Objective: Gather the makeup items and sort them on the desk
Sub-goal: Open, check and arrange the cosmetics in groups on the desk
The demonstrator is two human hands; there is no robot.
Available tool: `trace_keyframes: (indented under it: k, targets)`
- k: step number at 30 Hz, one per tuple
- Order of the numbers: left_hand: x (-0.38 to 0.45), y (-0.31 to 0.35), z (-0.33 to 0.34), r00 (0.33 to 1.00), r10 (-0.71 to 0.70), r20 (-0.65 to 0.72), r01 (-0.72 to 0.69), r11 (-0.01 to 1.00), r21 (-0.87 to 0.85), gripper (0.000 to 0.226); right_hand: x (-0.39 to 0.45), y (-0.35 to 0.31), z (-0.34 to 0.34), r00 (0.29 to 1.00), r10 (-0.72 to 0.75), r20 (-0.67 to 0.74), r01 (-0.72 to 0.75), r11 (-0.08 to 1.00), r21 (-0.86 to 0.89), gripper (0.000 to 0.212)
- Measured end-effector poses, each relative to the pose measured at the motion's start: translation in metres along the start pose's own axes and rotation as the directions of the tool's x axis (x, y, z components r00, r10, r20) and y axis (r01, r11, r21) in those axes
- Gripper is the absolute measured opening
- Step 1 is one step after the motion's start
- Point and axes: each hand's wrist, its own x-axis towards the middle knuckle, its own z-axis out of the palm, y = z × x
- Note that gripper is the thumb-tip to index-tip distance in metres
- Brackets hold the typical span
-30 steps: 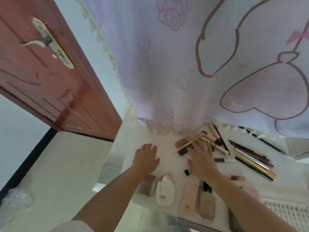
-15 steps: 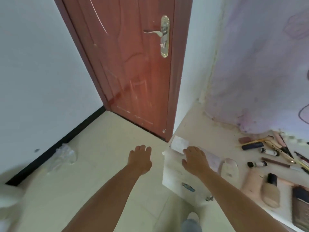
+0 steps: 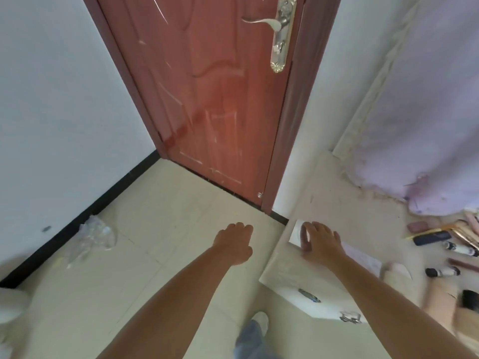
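My right hand (image 3: 317, 243) rests with straight fingers on a flat pale rectangular item (image 3: 295, 233) at the left corner of the white desk (image 3: 334, 198). My left hand (image 3: 234, 242) hovers over the floor left of the desk, fingers loosely curled, holding nothing. Makeup lies at the desk's right edge of view: a dark blue tube (image 3: 431, 237), a small white tube with a black cap (image 3: 442, 271), a white tube (image 3: 460, 248), a pink case (image 3: 417, 226), pencils (image 3: 466, 235) and blurred beige bottles (image 3: 440, 299).
A closed red-brown door (image 3: 207, 99) with a gold handle (image 3: 280, 35) stands ahead. Crumpled clear plastic (image 3: 93, 235) lies on the tiled floor by the black skirting. A lilac curtain (image 3: 427, 99) hangs behind the desk. My shoe (image 3: 260, 322) shows below the desk's drawer front (image 3: 321, 305).
My view swung left from the makeup to the door. My right hand left the pencils and moved to the desk's left corner; my left hand moved off the desk over the floor.
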Motion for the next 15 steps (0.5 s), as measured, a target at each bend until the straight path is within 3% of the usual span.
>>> trace_keyframes:
  k: [4,8,11,15]
  targets:
    - [0.032,-0.011,-0.011,0.997,0.073,0.03,-0.07,0.994,-0.082,0.045,0.006,0.005,-0.003,0.999,-0.026,-0.024,0.028,0.997,0.077,0.043]
    - [0.051,-0.017,-0.03,0.987,0.154,0.043,-0.128,0.92,-0.37,0.059,0.002,-0.005,-0.021,0.998,-0.066,0.004,0.062,0.954,0.294,0.051]
    - [0.068,-0.022,-0.064,0.973,0.216,0.081,-0.146,0.849,-0.508,0.074,0.002,-0.02,-0.056,0.993,-0.09,-0.074,0.112,0.909,0.401,0.042]
    - [0.078,-0.016,-0.118,0.9,0.391,0.192,-0.191,0.75,-0.633,0.083,-0.008,-0.045,-0.106,0.982,-0.054,-0.181,0.15,0.807,0.571,0.026]
